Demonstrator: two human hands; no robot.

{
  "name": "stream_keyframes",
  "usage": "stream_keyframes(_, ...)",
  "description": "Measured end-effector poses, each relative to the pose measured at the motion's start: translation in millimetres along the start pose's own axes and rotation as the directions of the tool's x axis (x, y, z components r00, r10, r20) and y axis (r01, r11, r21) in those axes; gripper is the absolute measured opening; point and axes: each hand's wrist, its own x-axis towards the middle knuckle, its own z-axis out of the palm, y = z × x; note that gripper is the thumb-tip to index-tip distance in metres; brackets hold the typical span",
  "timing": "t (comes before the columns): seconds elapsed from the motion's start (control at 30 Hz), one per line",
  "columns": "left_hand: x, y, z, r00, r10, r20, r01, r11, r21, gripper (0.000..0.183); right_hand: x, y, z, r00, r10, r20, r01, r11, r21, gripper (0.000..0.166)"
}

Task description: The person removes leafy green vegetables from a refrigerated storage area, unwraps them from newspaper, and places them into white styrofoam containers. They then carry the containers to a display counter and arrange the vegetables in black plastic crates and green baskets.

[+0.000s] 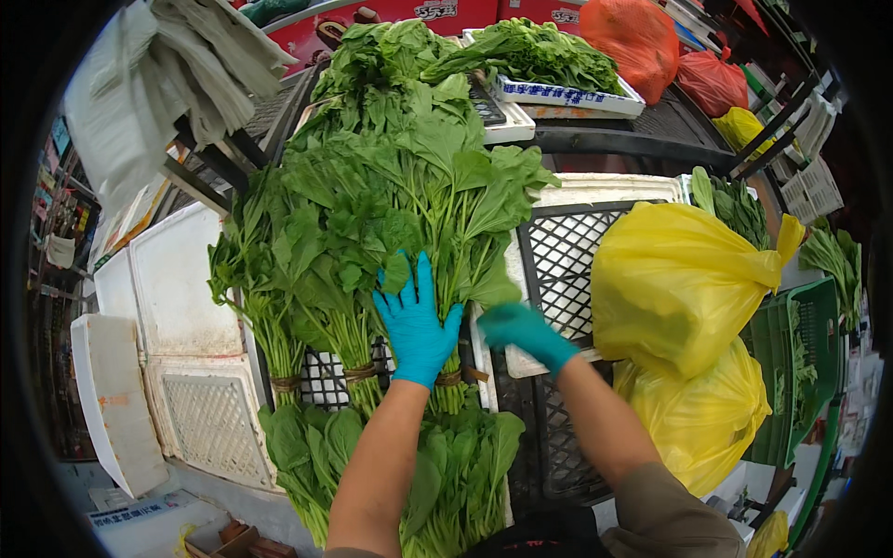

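Observation:
My left hand (420,333), in a blue glove, lies flat with spread fingers on the bundled leafy greens. Beneath and around it are long stems and broad leaves; a tied bunch (356,335) stands just to its left, and another bunch (452,237) reaches up past its fingers on the right. Brown ties (360,373) bind the stems near their cut ends. To the right, my right hand (523,331), also gloved, is motion-blurred beside the leaf edges. Its fingers look curled, and whether it holds anything is unclear. Shorter spoon-leaved greens (460,453) lie below, partly behind my left forearm.
Two knotted yellow plastic bags (684,279) sit at right, beside a black mesh tray (565,258) and a green crate (813,370). White foam boxes (185,279) line the left. Plastic bags (174,77) hang at upper left. A foam tray (572,97) of lettuce stands behind.

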Motion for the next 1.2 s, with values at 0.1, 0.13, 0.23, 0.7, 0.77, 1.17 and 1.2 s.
stream_keyframes(0.1, -2.0, 2.2, 8.2, 1.000, 0.001, -0.028, -0.003, 0.999, -0.039, 0.094, 32.6, -12.2, -53.9, 0.712, -0.206, -0.671, 0.371, 0.922, 0.110, 0.064)
stream_keyframes(0.13, -2.2, -0.2, 10.3, 0.999, -0.001, -0.033, -0.001, 0.998, -0.055, 0.094, 48.9, -27.0, -57.0, 0.709, -0.201, -0.676, 0.442, 0.874, 0.204, 0.067)
stream_keyframes(0.23, -0.9, 11.1, 11.0, 1.000, 0.015, -0.018, -0.017, 0.994, -0.107, 0.092, 124.6, -45.2, -70.6, 0.629, -0.378, -0.679, 0.558, 0.828, 0.056, 0.080)
stream_keyframes(0.7, 7.2, 21.4, 49.3, 0.991, -0.004, 0.136, -0.023, 0.981, 0.194, 0.082, 227.9, -70.9, -67.4, 0.877, -0.285, -0.387, 0.236, 0.957, -0.169, 0.050)
stream_keyframes(0.77, 5.8, 18.0, 49.3, 0.989, -0.022, 0.148, -0.011, 0.976, 0.218, 0.083, 192.6, -101.0, -63.3, 0.910, -0.191, -0.368, 0.217, 0.976, 0.031, 0.042)
stream_keyframes(1.17, -30.1, 60.2, -11.5, 0.986, 0.118, 0.119, -0.115, 0.993, -0.032, 0.081, 152.7, -88.2, -28.3, 0.783, -0.521, -0.341, 0.489, 0.853, -0.182, 0.088)
stream_keyframes(1.2, -35.5, 58.6, -10.1, 0.979, 0.117, 0.169, -0.118, 0.993, -0.005, 0.081, 159.4, -92.6, -17.5, 0.776, -0.536, -0.332, 0.483, 0.844, -0.232, 0.088)
